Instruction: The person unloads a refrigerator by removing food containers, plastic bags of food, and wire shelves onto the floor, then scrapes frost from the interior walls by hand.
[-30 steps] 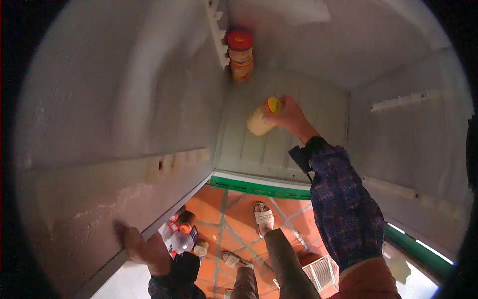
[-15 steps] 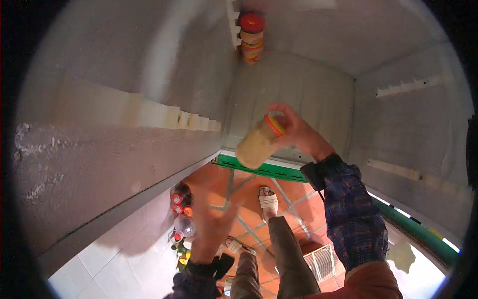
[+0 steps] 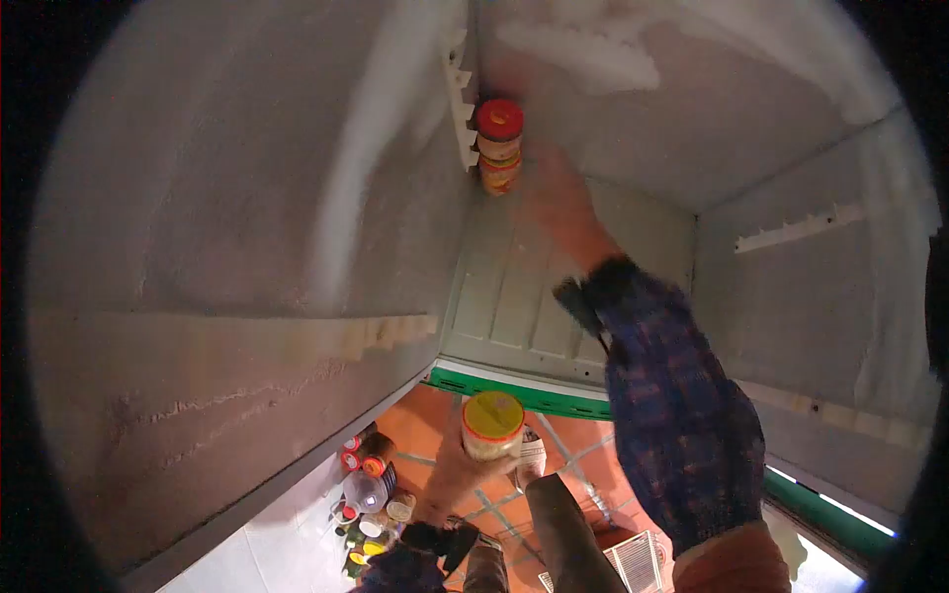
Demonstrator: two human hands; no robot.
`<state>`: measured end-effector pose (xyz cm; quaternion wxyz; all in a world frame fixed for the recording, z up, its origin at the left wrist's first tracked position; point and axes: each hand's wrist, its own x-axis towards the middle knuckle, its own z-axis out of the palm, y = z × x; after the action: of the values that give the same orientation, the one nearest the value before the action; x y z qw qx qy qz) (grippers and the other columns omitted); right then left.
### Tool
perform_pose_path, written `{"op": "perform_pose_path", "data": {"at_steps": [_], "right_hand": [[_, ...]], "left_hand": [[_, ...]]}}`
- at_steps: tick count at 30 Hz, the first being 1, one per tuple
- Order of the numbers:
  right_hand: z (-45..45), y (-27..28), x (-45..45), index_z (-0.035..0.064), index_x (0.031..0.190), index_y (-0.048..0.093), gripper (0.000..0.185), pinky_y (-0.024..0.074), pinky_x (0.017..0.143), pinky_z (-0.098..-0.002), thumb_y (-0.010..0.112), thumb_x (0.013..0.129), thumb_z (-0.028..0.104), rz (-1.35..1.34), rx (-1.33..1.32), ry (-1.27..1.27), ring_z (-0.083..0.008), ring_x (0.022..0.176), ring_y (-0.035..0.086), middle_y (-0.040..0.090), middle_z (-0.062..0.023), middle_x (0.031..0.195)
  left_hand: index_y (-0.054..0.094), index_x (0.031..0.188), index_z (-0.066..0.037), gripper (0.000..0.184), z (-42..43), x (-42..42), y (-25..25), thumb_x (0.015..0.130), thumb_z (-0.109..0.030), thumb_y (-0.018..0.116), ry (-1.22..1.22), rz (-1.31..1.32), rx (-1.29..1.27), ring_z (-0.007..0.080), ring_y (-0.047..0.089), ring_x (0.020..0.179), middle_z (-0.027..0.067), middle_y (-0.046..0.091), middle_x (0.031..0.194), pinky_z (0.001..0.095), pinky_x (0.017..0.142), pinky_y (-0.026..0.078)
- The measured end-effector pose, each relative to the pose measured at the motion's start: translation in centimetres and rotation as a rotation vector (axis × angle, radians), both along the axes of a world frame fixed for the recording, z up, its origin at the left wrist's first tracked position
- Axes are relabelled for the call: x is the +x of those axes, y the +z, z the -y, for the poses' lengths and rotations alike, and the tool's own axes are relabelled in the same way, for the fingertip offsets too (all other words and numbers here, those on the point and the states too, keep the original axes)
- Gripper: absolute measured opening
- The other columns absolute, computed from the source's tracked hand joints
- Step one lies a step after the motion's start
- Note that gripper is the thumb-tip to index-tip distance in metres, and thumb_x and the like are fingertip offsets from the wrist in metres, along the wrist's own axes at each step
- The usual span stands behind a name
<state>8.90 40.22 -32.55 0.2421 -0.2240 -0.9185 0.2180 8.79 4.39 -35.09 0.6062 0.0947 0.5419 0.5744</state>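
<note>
A jar with a yellow lid and red rim (image 3: 493, 416) is held upright in my left hand (image 3: 463, 476), low in front of the cabinet opening. My right hand (image 3: 561, 203) reaches inside the cabinet, close to a red-lidded jar (image 3: 500, 119); it is smeared by motion and its fingers cannot be made out. The red-lidded jar stands in the back left corner, and a second jar with an orange and yellow band (image 3: 500, 172) shows directly below it in the view.
Grey cabinet walls with notched white strips (image 3: 799, 228) surround the right arm. A green edge (image 3: 524, 393) runs along the opening. Several jars and bottles (image 3: 367, 491) stand on the floor at lower left. A white slatted grille (image 3: 636, 563) lies lower right.
The yellow-lidded jar has passed from my right hand to my left and is now lower, outside the cabinet. My right hand has moved back up towards the red-lidded jar.
</note>
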Motion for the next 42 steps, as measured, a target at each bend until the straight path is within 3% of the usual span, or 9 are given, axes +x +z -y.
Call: {"op": "perform_pose_path", "data": {"at_steps": [1,10,13,24,29,31,33,35,42], "right_hand": [[-0.4,3.1,-2.3,0.0058,0.119,0.053,0.055,0.0418,0.096,-0.0427,0.072,0.069,0.017,-0.250,-0.370,-0.086,-0.0389,0.108,0.051,0.054,-0.0209,0.116],[-5.1,-1.9,-8.3,0.0012,0.107,0.053,0.052,0.0467,0.084,-0.0437,0.076,0.067,0.025,-0.012,0.123,-0.371,-0.0376,0.100,0.053,0.058,-0.0193,0.103],[-4.1,-1.5,-5.1,0.0020,0.104,0.054,0.053,0.0479,0.081,-0.0425,0.079,0.066,0.030,-0.353,-0.255,-0.310,-0.0348,0.094,0.058,0.060,-0.0173,0.096],[5.9,-12.0,7.7,0.0006,0.120,0.046,0.066,0.0450,0.092,-0.0434,0.078,0.068,0.025,0.187,-0.205,-0.213,-0.0382,0.109,0.052,0.052,-0.0220,0.116],[5.3,-10.5,6.4,0.0028,0.122,0.043,0.068,0.0413,0.096,-0.0439,0.077,0.066,0.023,0.289,-0.199,-0.076,-0.0395,0.113,0.048,0.048,-0.0218,0.120],[2.1,-9.6,2.5,0.0030,0.128,0.041,0.070,0.0388,0.099,-0.0456,0.075,0.069,0.020,0.158,-0.149,-0.085,-0.0420,0.117,0.044,0.045,-0.0230,0.125],[-1.5,-10.3,-1.3,0.0029,0.132,0.038,0.071,0.0389,0.098,-0.0468,0.072,0.073,0.023,0.057,0.424,-0.109,-0.0432,0.117,0.044,0.045,-0.0235,0.127],[-2.7,-7.3,-6.1,0.0016,0.132,0.038,0.069,0.0383,0.098,-0.0484,0.070,0.076,0.025,0.015,-0.113,-0.321,-0.0440,0.116,0.045,0.044,-0.0240,0.128],[-4.6,-9.5,-9.0,-0.0016,0.122,0.047,0.065,0.0413,0.095,-0.0475,0.073,0.069,0.026,0.096,0.042,-0.400,-0.0435,0.111,0.048,0.048,-0.0243,0.123]], "left_hand": [[0.043,0.127,-0.004,0.074,-0.4,0.6,3.1,0.066,-0.013,0.084,-0.113,-0.259,0.036,0.0175,0.057,0.108,0.0082,0.057,0.118,0.0339,0.096,0.046],[0.038,0.128,-0.003,0.081,4.7,5.0,4.3,0.062,-0.010,0.085,-0.113,-0.323,-0.159,0.0215,0.053,0.115,0.0110,0.054,0.122,0.0368,0.097,0.045],[0.039,0.127,-0.004,0.078,4.9,4.8,4.7,0.064,-0.006,0.084,-0.045,-0.387,-0.127,0.0201,0.055,0.112,0.0102,0.054,0.120,0.0350,0.094,0.046],[0.041,0.125,-0.003,0.078,4.8,3.8,3.0,0.062,-0.011,0.086,-0.059,-0.487,-0.198,0.0234,0.058,0.106,0.0124,0.057,0.114,0.0362,0.090,0.048],[0.041,0.125,-0.003,0.077,4.8,4.7,4.0,0.062,-0.008,0.085,-0.071,-0.633,-0.185,0.0228,0.057,0.107,0.0122,0.055,0.118,0.0360,0.089,0.048],[0.041,0.125,-0.004,0.076,4.9,4.6,5.1,0.062,-0.008,0.084,-0.035,-0.471,-0.204,0.0226,0.057,0.107,0.0119,0.055,0.118,0.0359,0.089,0.048],[0.041,0.125,-0.004,0.075,5.2,4.4,5.9,0.063,-0.007,0.083,0.000,-0.322,-0.225,0.0224,0.057,0.107,0.0116,0.055,0.118,0.0358,0.090,0.048],[0.041,0.124,-0.005,0.074,6.2,4.6,6.2,0.064,-0.007,0.083,-0.093,-0.581,-0.219,0.0223,0.057,0.107,0.0106,0.056,0.115,0.0362,0.090,0.048],[0.040,0.124,-0.005,0.074,10.3,6.1,4.7,0.064,-0.008,0.083,0.009,-0.321,-0.307,0.0212,0.056,0.107,0.0097,0.056,0.114,0.0365,0.091,0.047]]}}
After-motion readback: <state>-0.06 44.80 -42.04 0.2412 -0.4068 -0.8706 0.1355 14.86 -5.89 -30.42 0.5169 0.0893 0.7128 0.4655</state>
